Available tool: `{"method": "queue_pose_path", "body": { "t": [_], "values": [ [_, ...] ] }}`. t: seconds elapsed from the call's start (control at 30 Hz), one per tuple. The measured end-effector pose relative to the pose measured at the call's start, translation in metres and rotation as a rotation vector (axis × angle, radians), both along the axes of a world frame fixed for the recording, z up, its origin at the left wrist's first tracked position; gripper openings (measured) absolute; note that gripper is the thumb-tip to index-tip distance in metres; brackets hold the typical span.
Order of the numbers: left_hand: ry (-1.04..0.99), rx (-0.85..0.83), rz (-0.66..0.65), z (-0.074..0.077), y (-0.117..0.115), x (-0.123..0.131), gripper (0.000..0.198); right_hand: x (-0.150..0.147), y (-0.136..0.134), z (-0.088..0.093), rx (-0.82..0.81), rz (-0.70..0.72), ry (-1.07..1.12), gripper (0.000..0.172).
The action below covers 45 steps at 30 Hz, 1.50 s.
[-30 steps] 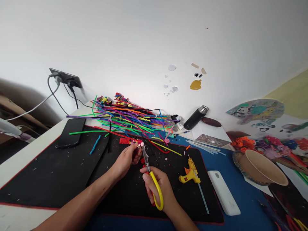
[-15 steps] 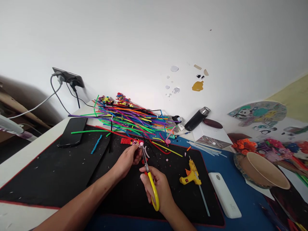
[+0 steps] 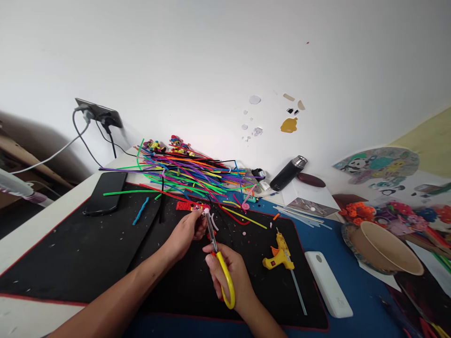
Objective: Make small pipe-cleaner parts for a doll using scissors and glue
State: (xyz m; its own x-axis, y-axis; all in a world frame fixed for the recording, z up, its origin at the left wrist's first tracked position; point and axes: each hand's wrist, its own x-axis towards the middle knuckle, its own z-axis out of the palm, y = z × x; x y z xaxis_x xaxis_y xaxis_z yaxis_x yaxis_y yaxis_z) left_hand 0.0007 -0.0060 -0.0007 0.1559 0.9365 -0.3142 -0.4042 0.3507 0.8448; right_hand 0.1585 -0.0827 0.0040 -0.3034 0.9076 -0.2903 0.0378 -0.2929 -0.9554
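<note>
Yellow-handled scissors are in my right hand, its fingers closed round the handles. The blades point up and away, their tips at a small pale pink piece. My left hand is closed in a pinch on that pink piece, its fingertips partly hidden. Just beyond my left fingertips lies a red strip on the black mat. A curved white piece rests to the right of the blades.
Many coloured pipe cleaners are heaped at the back. A yellow glue gun and a white power bank lie to the right, with a bowl beyond. A black phone is at the left.
The camera view has shifted very slightly. Both hands and the scissors hold nearly the same pose.
</note>
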Motion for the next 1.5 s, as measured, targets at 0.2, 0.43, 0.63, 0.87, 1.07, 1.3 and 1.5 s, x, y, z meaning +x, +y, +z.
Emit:
{"method": "queue_pose_path", "body": {
  "t": [0.2, 0.43, 0.63, 0.87, 1.07, 1.3, 1.5],
  "values": [
    [-0.033, 0.016, -0.025, 0.004, 0.001, -0.002, 0.049, 0.006, -0.004, -0.003, -0.067, 0.024, 0.194, 0.066],
    [0.006, 0.012, -0.009, 0.004, 0.002, -0.002, 0.05, 0.011, -0.009, -0.001, -0.134, 0.02, 0.293, 0.064],
    [0.033, 0.006, 0.007, 0.006, 0.001, -0.001, 0.048, 0.014, -0.011, -0.003, -0.133, 0.045, 0.308, 0.061],
    [0.021, 0.011, -0.004, 0.001, 0.001, -0.001, 0.049, 0.011, -0.008, 0.006, -0.166, 0.044, 0.414, 0.063],
    [-0.038, 0.014, -0.06, -0.001, 0.002, -0.003, 0.049, 0.013, -0.008, 0.0, -0.222, 0.027, 0.553, 0.063],
    [-0.05, 0.009, -0.072, 0.0, 0.002, -0.003, 0.049, 0.016, -0.009, -0.011, -0.308, 0.082, 0.682, 0.065],
    [-0.026, -0.004, -0.036, 0.0, 0.002, -0.001, 0.046, 0.013, -0.01, -0.016, -0.363, 0.118, 0.698, 0.071]
  ]
}}
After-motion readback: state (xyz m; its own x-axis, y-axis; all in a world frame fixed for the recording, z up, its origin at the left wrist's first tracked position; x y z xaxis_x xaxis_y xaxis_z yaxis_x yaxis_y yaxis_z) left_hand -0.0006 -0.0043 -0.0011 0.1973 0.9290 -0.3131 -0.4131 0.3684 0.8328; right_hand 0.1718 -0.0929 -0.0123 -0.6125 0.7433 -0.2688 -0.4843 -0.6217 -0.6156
